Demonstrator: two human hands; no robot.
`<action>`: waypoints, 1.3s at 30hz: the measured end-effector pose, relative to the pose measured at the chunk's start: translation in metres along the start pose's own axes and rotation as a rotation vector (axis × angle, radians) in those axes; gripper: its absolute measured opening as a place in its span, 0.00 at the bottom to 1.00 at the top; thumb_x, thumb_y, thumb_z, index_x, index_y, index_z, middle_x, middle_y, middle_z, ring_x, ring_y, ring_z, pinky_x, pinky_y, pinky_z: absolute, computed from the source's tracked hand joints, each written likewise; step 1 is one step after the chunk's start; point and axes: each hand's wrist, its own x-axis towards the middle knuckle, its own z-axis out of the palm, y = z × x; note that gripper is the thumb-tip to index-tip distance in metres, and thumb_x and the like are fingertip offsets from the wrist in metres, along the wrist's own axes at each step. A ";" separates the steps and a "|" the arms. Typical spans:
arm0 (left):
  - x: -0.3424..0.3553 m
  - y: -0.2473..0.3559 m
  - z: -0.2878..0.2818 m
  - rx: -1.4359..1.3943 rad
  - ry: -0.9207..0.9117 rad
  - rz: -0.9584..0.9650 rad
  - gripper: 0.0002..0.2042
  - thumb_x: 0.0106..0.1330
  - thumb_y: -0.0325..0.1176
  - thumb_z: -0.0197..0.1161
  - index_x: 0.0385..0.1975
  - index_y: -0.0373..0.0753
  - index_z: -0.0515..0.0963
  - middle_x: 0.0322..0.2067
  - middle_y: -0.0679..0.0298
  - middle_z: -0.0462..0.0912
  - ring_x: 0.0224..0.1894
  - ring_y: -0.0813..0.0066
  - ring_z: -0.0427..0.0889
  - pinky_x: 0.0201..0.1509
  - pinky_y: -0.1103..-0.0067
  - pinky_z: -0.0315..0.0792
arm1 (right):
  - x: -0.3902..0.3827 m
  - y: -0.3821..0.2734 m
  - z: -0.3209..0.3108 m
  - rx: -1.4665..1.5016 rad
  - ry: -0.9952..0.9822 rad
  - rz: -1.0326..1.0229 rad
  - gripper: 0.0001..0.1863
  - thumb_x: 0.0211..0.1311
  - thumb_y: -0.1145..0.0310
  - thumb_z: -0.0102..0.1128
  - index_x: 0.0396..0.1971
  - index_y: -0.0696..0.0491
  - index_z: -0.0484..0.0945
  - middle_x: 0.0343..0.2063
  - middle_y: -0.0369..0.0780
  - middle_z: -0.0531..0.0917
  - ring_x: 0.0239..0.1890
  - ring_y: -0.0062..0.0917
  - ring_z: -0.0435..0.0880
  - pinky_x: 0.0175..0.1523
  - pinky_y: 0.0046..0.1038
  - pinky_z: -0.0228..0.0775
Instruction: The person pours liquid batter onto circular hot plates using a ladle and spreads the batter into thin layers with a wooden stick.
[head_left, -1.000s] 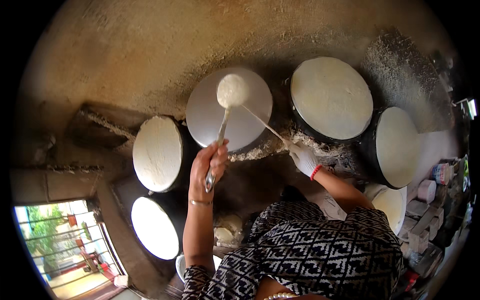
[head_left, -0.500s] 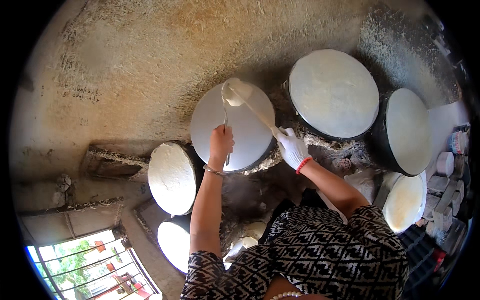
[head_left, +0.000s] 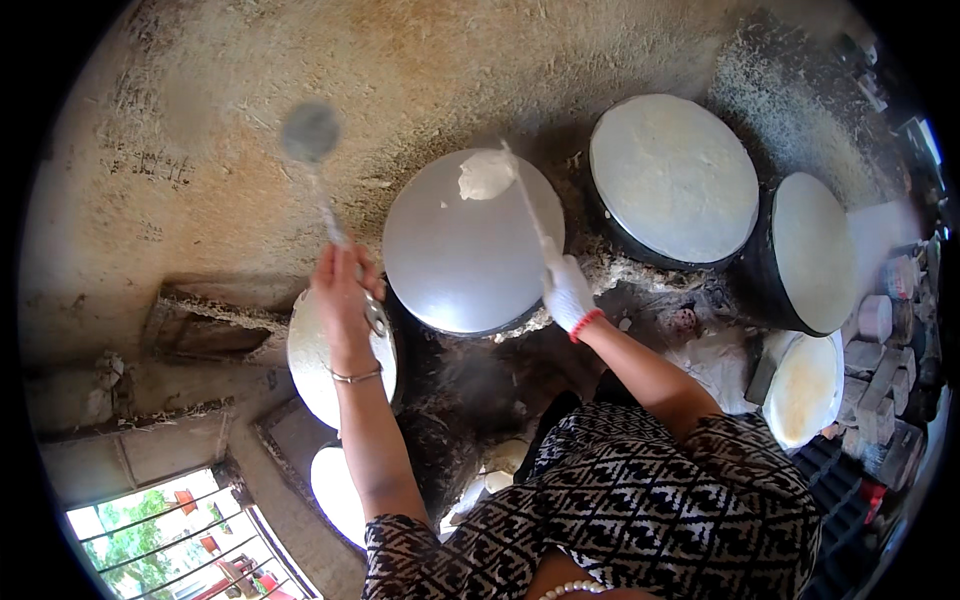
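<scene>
Rough, earth-coloured clay (head_left: pixel 480 70) fills the space ahead of you, with several round griddles set into it. Your left hand (head_left: pixel 343 290) is bare and closed around the handle of a long ladle (head_left: pixel 322 185); its round bowl is blurred, lifted up and away to the left over the clay, well apart from the griddles. Your right hand (head_left: pixel 567 292) wears a white glove and is closed on the near end of a thin stick (head_left: pixel 528 208), which slants up and away from you. The stick's far end touches a small white blob of batter (head_left: pixel 485 175) lying near the far edge of the grey centre griddle (head_left: pixel 460 265); the rest of that griddle is bare. To your right, two griddles (head_left: pixel 672 175) and (head_left: pixel 812 250) are covered with pale sheets. Just below your left hand sits another pale-covered griddle (head_left: pixel 315 370). Stacked bricks (head_left: pixel 880 385) stand at the far right, and a barred window (head_left: pixel 170 535) shows greenery at lower left.
</scene>
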 end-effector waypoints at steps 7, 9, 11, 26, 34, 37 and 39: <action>-0.024 -0.052 -0.047 0.097 -0.285 -0.153 0.11 0.73 0.32 0.51 0.47 0.32 0.73 0.25 0.68 0.71 0.16 0.86 0.65 0.15 0.86 0.63 | 0.023 -0.007 0.027 0.507 0.028 0.136 0.23 0.71 0.52 0.47 0.43 0.61 0.70 0.30 0.43 0.72 0.28 0.25 0.70 0.35 0.23 0.67; -0.028 -0.055 -0.045 -0.156 -0.270 -0.158 0.11 0.73 0.32 0.51 0.47 0.32 0.73 0.24 0.69 0.71 0.16 0.86 0.65 0.15 0.86 0.63 | 0.020 -0.005 0.032 0.510 -0.002 0.207 0.29 0.71 0.45 0.45 0.38 0.64 0.71 0.29 0.41 0.71 0.26 0.20 0.68 0.33 0.19 0.66; -0.021 -0.066 -0.044 -0.211 -0.288 -0.205 0.12 0.73 0.33 0.51 0.50 0.32 0.72 0.25 0.69 0.71 0.17 0.86 0.65 0.14 0.87 0.62 | 0.024 -0.019 0.047 0.366 -0.130 0.366 0.26 0.71 0.49 0.45 0.45 0.62 0.69 0.34 0.44 0.73 0.33 0.28 0.70 0.41 0.23 0.66; -0.109 -0.046 -0.118 -0.313 -0.118 -0.300 0.14 0.75 0.35 0.49 0.51 0.32 0.73 0.24 0.69 0.69 0.14 0.90 0.60 0.11 0.90 0.58 | 0.038 -0.006 0.080 -0.011 -0.251 -0.107 0.10 0.66 0.66 0.50 0.45 0.50 0.73 0.25 0.46 0.74 0.26 0.36 0.77 0.32 0.34 0.71; -0.221 -0.081 -0.134 -0.301 -0.117 -0.630 0.17 0.73 0.40 0.53 0.50 0.31 0.73 0.22 0.68 0.68 0.13 0.86 0.61 0.11 0.87 0.58 | 0.045 -0.018 0.070 -0.236 -0.260 -0.246 0.14 0.72 0.59 0.46 0.46 0.54 0.71 0.30 0.50 0.75 0.31 0.38 0.80 0.37 0.41 0.72; -0.259 -0.096 -0.136 -0.350 -0.133 -0.663 0.18 0.73 0.41 0.52 0.51 0.32 0.72 0.23 0.67 0.70 0.15 0.83 0.62 0.13 0.84 0.58 | 0.012 -0.017 0.058 0.019 -0.354 -0.223 0.18 0.65 0.69 0.50 0.54 0.45 0.67 0.34 0.51 0.74 0.31 0.45 0.79 0.37 0.45 0.73; -0.280 -0.102 -0.141 -0.344 -0.100 -0.712 0.19 0.71 0.42 0.57 0.51 0.32 0.72 0.24 0.66 0.71 0.16 0.83 0.65 0.15 0.84 0.61 | -0.008 -0.030 0.024 -0.206 -0.237 -0.175 0.19 0.64 0.70 0.52 0.55 0.47 0.67 0.36 0.52 0.74 0.31 0.46 0.79 0.38 0.44 0.74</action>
